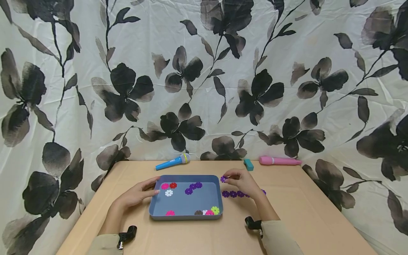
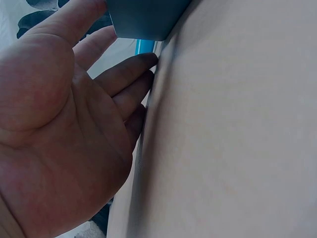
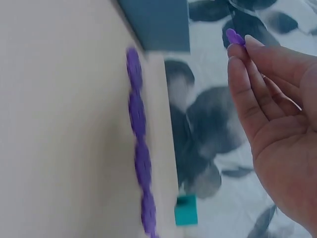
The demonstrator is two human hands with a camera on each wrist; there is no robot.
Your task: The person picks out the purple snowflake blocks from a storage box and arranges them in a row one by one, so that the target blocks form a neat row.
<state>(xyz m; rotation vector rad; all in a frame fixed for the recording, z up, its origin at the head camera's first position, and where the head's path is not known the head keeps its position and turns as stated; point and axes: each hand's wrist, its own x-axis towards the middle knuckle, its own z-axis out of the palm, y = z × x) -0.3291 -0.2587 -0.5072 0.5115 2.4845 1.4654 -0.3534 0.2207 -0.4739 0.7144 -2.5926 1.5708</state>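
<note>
A blue-grey tray lies on the table with several flower-shaped discs inside in pink, red, white, purple, brown and green. My left hand holds the tray by its left rim, thumb over the edge; in the left wrist view its other fingers extend low beside the tray. Beyond the tray's right side, my right hand pinches a purple flower disc between thumb and fingertips, lifted off the table. Below that hand, several purple discs form a row on the table, partly hidden by the wrist.
Along the table's far edge lie a blue toy microphone, a small teal block and a pink cylindrical object. A floral cloth hangs behind the table.
</note>
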